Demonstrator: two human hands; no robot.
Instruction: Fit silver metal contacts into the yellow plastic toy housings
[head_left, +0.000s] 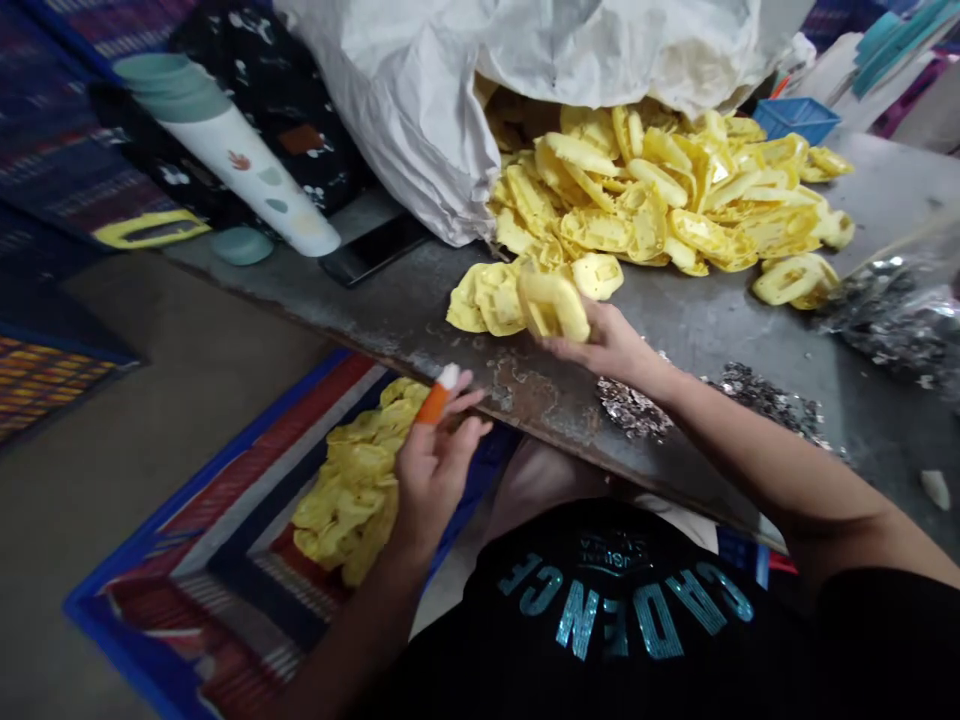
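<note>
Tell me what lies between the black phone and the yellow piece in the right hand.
Bare tabletop, then other yellow pieces beside the held piece, in the head view.

On our grey table (pixel 690 320) we see a white sack (pixel 420 110), yellow plastic parts (pixel 637 200) heaped at its mouth, a black phone (pixel 375 250) just beside it, and, nearer us than the sack, what seem to be metal bits (pixel 776 400).

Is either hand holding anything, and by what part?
The right hand holds a yellow piece by its right edge, nearest the wrist. The left hand seems to hold nothing.
</note>
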